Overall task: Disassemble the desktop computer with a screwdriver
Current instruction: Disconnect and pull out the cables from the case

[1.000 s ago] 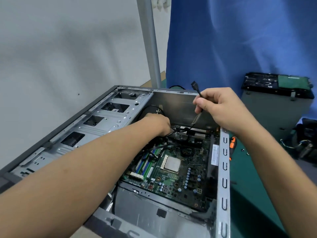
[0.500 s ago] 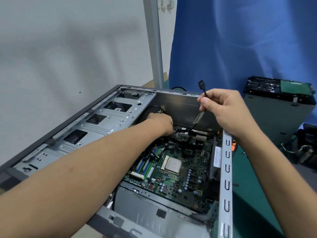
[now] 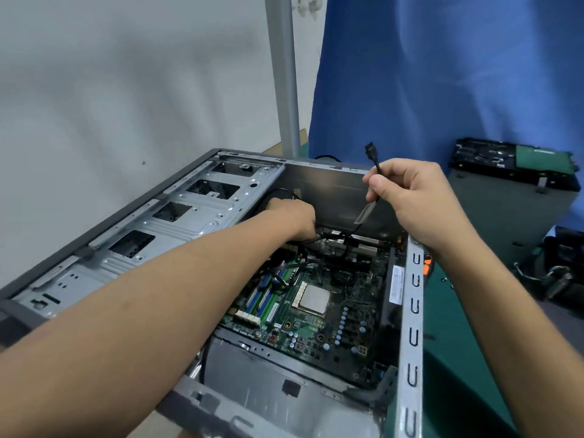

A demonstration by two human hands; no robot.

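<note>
The desktop computer [image 3: 414,311] lies open on its side on your green surface [image 3: 458,343], its grey steel walls punched with slots, the green motherboard [image 3: 316,330] and square silver processor [image 3: 313,298] exposed. Your left hand [image 3: 290,218] reaches deep among black wires [image 3: 335,240] at the board's far edge; whether its fingers grip any cannot be told. Your right hand [image 3: 417,203], raised over the far right corner, pinches a thin black cable [image 3: 376,165] between thumb and curled fingers, plug pointing up. An orange tool handle [image 3: 427,263] peeks out just beyond the right wall. Blue cloth [image 3: 442,74] hangs behind.
</note>
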